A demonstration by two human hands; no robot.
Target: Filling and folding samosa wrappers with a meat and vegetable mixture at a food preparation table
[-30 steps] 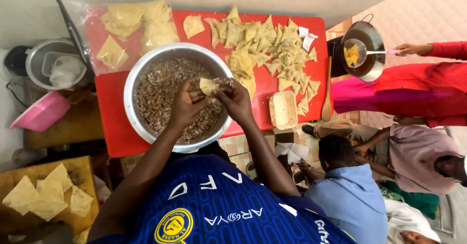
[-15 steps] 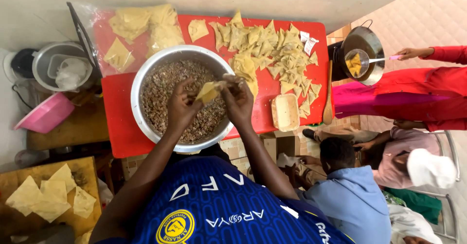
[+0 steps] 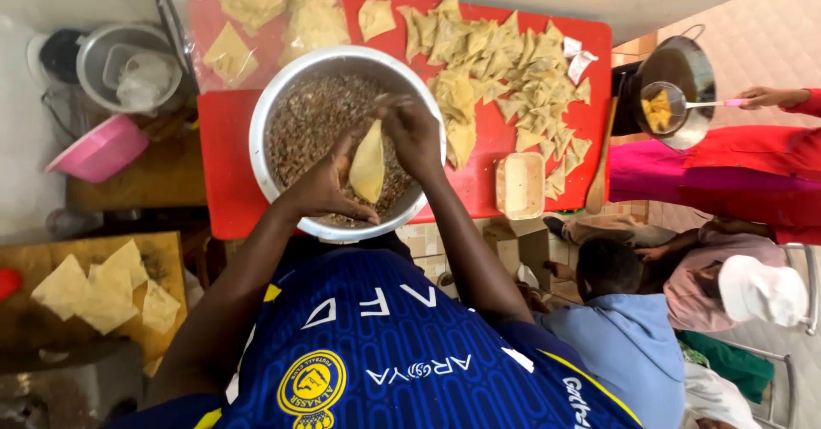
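Hands meet over a large round white-rimmed metal bowl (image 3: 342, 142) of brown minced filling, which stands on a red desk (image 3: 227, 172). Left hand (image 3: 329, 191) is cupped, its grip closed on a pale yellow cone-shaped pastry pocket (image 3: 369, 165) held upright above the filling; right hand (image 3: 415, 134) pinches the pocket's upper edge with its fingertips, so both grips are closed on the same piece.

Handling, as judged: the pocket looks thin, soft and light, likely to tear or unroll if squeezed; best held around the folded lower sides, with the mouth left free. The filling looks loose and crumbly.

Counts: one pocket in hand, one bowl. Folded triangular pastries (image 3: 505, 70) are heaped on the desk beyond the bowl, too many and too overlapped to count. One small rectangular pale tray (image 3: 520, 185) lies beside the bowl. About four flat pastry sheets (image 3: 103, 284) rest on a wooden board at lower left.

At far right another person's hand (image 3: 770, 97) holds a wire skimmer (image 3: 663, 108) over a dark pan.
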